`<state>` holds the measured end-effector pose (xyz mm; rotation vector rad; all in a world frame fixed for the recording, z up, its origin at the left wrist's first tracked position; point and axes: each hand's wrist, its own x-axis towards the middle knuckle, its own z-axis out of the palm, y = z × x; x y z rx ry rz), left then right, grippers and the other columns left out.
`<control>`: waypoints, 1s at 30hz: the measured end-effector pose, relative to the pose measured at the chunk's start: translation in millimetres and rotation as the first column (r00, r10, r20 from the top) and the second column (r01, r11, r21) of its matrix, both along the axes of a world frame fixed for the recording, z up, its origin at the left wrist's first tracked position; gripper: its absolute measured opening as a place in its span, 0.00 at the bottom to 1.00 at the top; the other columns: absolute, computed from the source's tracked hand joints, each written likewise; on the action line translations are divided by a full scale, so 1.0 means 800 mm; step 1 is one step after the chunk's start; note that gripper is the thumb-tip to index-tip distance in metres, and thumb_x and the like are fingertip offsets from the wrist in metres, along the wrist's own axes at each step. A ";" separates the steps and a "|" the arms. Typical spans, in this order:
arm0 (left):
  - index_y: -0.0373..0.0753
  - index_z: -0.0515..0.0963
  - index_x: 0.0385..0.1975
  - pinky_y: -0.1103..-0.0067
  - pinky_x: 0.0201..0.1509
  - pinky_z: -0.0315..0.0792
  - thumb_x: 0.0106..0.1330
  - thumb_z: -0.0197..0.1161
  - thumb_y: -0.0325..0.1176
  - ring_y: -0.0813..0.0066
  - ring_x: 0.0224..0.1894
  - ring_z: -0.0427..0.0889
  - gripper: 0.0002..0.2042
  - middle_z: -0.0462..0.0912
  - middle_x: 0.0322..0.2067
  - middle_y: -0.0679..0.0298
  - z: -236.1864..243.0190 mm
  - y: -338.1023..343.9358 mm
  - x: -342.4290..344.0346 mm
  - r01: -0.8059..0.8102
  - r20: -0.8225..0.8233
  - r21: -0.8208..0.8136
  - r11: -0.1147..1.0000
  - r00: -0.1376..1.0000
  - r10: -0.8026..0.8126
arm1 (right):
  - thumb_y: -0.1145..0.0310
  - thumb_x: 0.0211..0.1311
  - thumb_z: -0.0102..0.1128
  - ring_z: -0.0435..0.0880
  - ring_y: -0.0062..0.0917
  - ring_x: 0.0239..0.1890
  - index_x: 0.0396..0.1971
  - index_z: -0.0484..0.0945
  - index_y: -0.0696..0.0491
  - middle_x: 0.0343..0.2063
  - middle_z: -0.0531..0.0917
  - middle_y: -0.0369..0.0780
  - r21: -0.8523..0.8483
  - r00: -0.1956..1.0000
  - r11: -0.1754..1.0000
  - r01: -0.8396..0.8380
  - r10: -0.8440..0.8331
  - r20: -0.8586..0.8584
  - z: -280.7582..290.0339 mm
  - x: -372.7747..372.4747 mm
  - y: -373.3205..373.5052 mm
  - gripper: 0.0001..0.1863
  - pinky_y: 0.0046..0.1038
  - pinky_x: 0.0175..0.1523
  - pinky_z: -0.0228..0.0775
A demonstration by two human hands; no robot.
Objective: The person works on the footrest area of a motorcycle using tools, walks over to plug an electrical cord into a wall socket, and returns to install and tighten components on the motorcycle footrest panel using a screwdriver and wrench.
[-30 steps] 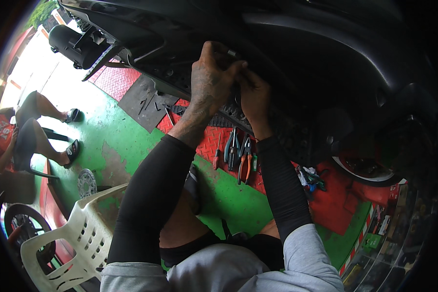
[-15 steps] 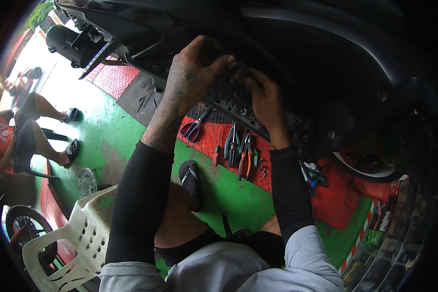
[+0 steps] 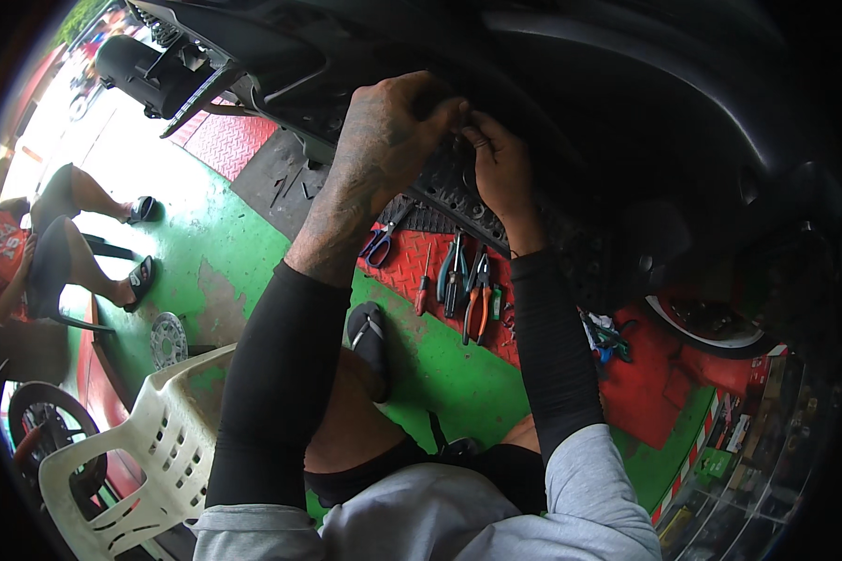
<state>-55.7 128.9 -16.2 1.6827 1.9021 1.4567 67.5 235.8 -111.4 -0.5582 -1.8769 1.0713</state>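
Observation:
Both hands meet under the dark body panel of a motor scooter [image 3: 384,42]. My left hand [image 3: 390,131] is closed, its fingers curled into the shadow and its thumb pointing toward the other hand. Close beside it, my right hand [image 3: 505,173] is pinched, thumb and fingertips almost touching the left thumb. Whatever lies between the fingertips is too dark and small to make out. Below the hands runs the scooter's black perforated footboard [image 3: 449,194].
On the red plate lie scissors [image 3: 378,251], a screwdriver [image 3: 423,288], teal-handled pliers [image 3: 442,280] and orange-handled pliers [image 3: 478,304]. A white plastic chair [image 3: 150,449] stands at left, near a brake disc [image 3: 167,340]. A seated person [image 3: 28,248] is farther left. A wheel [image 3: 706,323] is at right.
My left hand has shifted slightly right, and the two hands' fingertips have come closer together. My right hand has risen a little. The view has moved slightly.

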 end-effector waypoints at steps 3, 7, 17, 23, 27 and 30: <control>0.31 0.82 0.39 0.78 0.38 0.78 0.67 0.64 0.35 0.70 0.34 0.88 0.11 0.88 0.31 0.55 0.001 -0.002 0.004 -0.034 -0.100 -0.023 0.999 0.994 0.032 | 0.70 0.74 0.50 0.86 0.28 0.47 0.51 0.80 0.55 0.42 0.87 0.43 0.044 0.999 0.999 -0.004 0.002 0.047 0.003 0.004 0.002 0.13 0.27 0.52 0.77; 0.33 0.82 0.40 0.74 0.40 0.78 0.66 0.63 0.31 0.62 0.36 0.86 0.09 0.85 0.32 0.52 0.002 0.000 0.007 -0.055 -0.346 -0.038 0.998 0.938 0.039 | 0.70 0.74 0.50 0.86 0.28 0.46 0.51 0.80 0.55 0.41 0.87 0.43 0.059 0.998 0.998 0.009 -0.013 0.067 0.004 0.007 0.002 0.13 0.26 0.51 0.77; 0.35 0.82 0.41 0.72 0.40 0.80 0.64 0.66 0.29 0.62 0.37 0.86 0.09 0.83 0.36 0.53 -0.021 0.025 0.006 -0.166 -0.345 0.259 0.951 0.904 0.252 | 0.72 0.69 0.58 0.86 0.21 0.43 0.47 0.83 0.57 0.40 0.88 0.39 -0.072 0.979 0.995 -0.066 0.051 -0.197 -0.004 0.001 -0.001 0.11 0.21 0.49 0.75; 0.34 0.79 0.33 0.75 0.36 0.80 0.59 0.73 0.37 0.66 0.33 0.87 0.13 0.85 0.30 0.56 -0.028 0.028 0.022 -0.055 0.070 0.134 0.989 0.996 0.046 | 0.74 0.67 0.60 0.81 0.12 0.32 0.45 0.84 0.55 0.31 0.86 0.34 -0.157 0.946 0.984 0.080 -0.125 -0.300 -0.018 -0.006 -0.017 0.09 0.16 0.37 0.71; 0.33 0.77 0.35 0.75 0.36 0.80 0.58 0.74 0.38 0.66 0.33 0.87 0.17 0.85 0.31 0.55 -0.034 0.031 0.030 -0.044 -0.147 0.179 0.983 0.987 0.071 | 0.73 0.69 0.60 0.73 0.08 0.24 0.44 0.84 0.55 0.24 0.81 0.29 -0.167 0.952 0.982 0.089 -0.133 -0.277 -0.022 -0.004 -0.016 0.08 0.16 0.28 0.63; 0.33 0.76 0.37 0.75 0.36 0.80 0.55 0.77 0.39 0.65 0.34 0.87 0.19 0.85 0.31 0.55 -0.038 0.036 0.039 -0.170 -0.057 0.086 0.982 0.983 0.176 | 0.75 0.68 0.60 0.79 0.11 0.29 0.43 0.84 0.55 0.28 0.84 0.32 -0.211 0.948 0.967 0.141 -0.193 -0.252 -0.026 -0.004 -0.017 0.08 0.17 0.33 0.70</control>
